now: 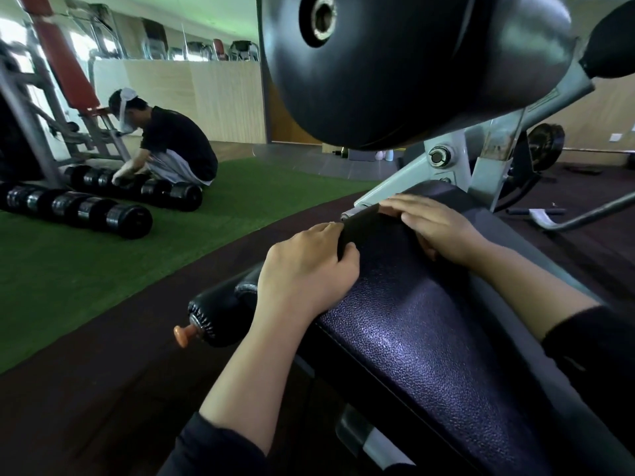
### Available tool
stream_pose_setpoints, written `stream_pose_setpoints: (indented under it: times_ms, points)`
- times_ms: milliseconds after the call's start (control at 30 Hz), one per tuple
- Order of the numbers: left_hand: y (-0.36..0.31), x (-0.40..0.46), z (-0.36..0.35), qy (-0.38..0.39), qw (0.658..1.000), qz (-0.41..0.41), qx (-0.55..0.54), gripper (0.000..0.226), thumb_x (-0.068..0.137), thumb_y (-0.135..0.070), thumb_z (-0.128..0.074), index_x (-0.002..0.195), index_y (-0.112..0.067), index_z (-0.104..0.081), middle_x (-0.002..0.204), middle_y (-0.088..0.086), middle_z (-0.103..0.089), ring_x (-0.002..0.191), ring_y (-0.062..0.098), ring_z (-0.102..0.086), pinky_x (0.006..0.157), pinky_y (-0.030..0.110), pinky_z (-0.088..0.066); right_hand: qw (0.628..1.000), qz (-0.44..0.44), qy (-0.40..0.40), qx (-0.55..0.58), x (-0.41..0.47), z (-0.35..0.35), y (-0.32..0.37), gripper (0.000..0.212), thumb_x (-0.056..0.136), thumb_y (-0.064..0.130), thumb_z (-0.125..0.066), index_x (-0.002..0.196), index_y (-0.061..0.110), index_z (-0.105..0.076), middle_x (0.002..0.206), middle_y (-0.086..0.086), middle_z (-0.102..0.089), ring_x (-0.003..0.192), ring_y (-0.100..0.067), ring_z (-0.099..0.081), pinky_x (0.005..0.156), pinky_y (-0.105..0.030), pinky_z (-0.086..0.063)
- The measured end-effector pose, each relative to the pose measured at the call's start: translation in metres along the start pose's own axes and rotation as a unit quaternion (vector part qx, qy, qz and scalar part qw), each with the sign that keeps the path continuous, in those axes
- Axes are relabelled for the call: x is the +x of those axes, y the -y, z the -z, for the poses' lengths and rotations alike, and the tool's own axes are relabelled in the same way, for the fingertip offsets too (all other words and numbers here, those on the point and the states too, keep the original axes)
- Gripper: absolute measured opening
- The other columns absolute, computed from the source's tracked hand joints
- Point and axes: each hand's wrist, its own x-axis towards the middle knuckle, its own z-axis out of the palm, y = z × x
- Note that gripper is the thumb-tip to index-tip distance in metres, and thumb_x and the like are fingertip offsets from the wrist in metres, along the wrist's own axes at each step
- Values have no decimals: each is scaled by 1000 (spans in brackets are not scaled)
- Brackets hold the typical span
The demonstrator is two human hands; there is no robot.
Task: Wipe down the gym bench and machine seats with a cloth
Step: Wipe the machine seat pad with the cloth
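Note:
A dark purple padded machine seat (419, 338) runs from the lower right up toward the middle of the view. A dark cloth (364, 228) lies on its far end. My left hand (309, 266) pinches the cloth's near left edge at the side of the seat. My right hand (433, 225) lies flat on the cloth's far right part, fingers straight and pointing left. Much of the cloth is hard to tell from the dark seat.
A big black roller pad (412, 63) hangs just above the seat on a grey metal frame (446, 159). A black handle with an orange knob (213, 321) sticks out left. On the green turf (171, 252) a crouching person (171, 146) handles black dumbbells (103, 211).

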Motion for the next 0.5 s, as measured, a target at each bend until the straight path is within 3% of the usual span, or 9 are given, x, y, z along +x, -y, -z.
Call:
stream_pose_setpoints:
  times_ms: [67, 133, 233, 333, 500]
  points:
    - [0, 0, 1, -4, 1000, 7, -10, 37, 96, -44, -39, 124, -28, -56, 129, -8, -58, 110, 25, -57, 78, 31, -37, 997, -59, -26, -31, 22, -6, 11, 34, 97, 15, -43, 121, 31, -60, 136, 8, -51, 106, 13, -47, 95, -17, -27]
    - [0, -1, 2, -11, 999, 20, -28, 35, 94, -43, -42, 122, -30, -58, 125, -8, -60, 108, 25, -58, 77, 30, -36, 995, -78, -26, -62, 33, -16, 27, 31, 96, 17, -43, 116, 30, -65, 130, 12, -56, 116, -2, -48, 91, -19, -29]
    - [0, -6, 5, -51, 997, 29, -54, 32, 92, -42, -47, 120, -35, -63, 116, -9, -66, 104, 21, -60, 74, 26, -37, 997, -39, -9, -69, 29, -33, 45, 31, 95, 21, -43, 114, 32, -65, 130, 14, -55, 123, -8, -44, 100, -22, -27]
    - [13, -17, 10, -87, 992, 27, -89, 25, 91, -41, -51, 108, -41, -69, 96, -15, -68, 95, 12, -61, 72, 23, -42, 999, 29, 1, -46, 4, -39, 45, 40, 92, 33, -36, 127, 34, -56, 141, 10, -47, 136, -7, -32, 115, -28, -17]
    - [59, -42, -2, -125, 980, 18, -154, 26, 92, -50, -51, 116, -50, -63, 117, -32, -60, 107, -8, -54, 78, 12, -39, 997, 71, 11, 10, -30, -23, 29, 40, 96, 28, -44, 134, 39, -48, 147, 19, -37, 139, 0, -24, 119, -42, -15]
